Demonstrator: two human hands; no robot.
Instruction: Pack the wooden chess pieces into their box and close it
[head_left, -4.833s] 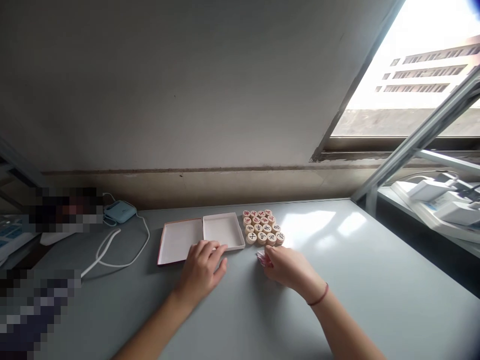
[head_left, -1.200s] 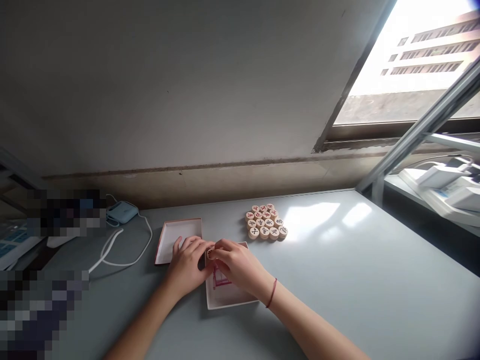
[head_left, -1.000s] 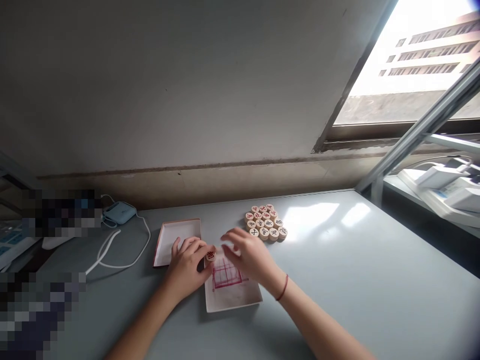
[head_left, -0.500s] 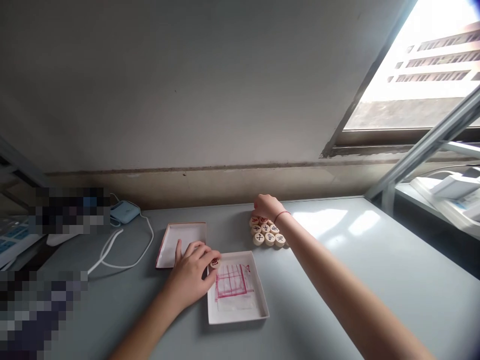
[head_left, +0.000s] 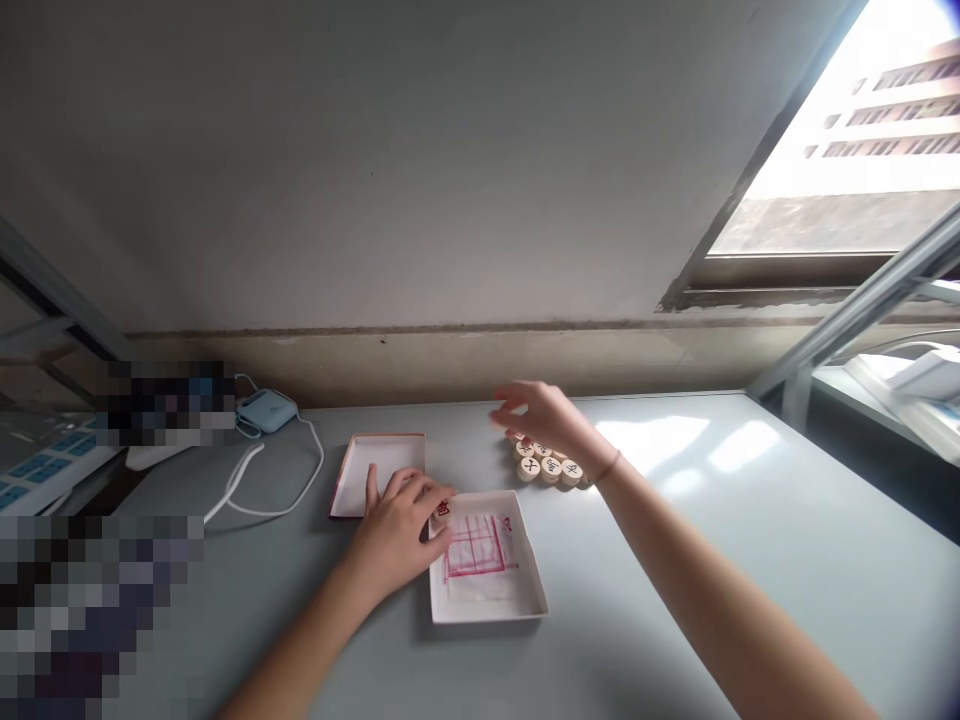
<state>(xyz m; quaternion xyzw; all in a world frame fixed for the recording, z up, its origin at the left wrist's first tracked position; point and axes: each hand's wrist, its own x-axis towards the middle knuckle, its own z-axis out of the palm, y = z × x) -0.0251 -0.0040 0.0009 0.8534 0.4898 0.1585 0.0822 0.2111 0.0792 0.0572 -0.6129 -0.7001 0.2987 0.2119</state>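
My left hand (head_left: 401, 527) rests over the near-left side of a shallow white box (head_left: 487, 608), at its upper left corner. A round wooden Chinese chess piece (head_left: 442, 508) with a red character lies in that corner, between my spread index finger and thumb. Inside the box is a paper sheet with a pink grid (head_left: 476, 546). Up and to the right, my right hand (head_left: 541, 420) hovers with loosely bent fingers apart and nothing visible in them. Stacked chess pieces (head_left: 551, 467) with dark characters stand below it, partly hidden by the hand.
A shallow box lid (head_left: 371, 470) lies behind my left hand. At the left are a light blue device (head_left: 266, 411) with a white cable (head_left: 281, 510) and a power strip (head_left: 45, 462). A wall closes off the back; a metal frame (head_left: 847, 320) rises at right.
My right hand has lifted off the stacked pieces and its fingers have opened. The thumb and index finger of my left hand have spread apart around the red piece. The view has shifted slightly.
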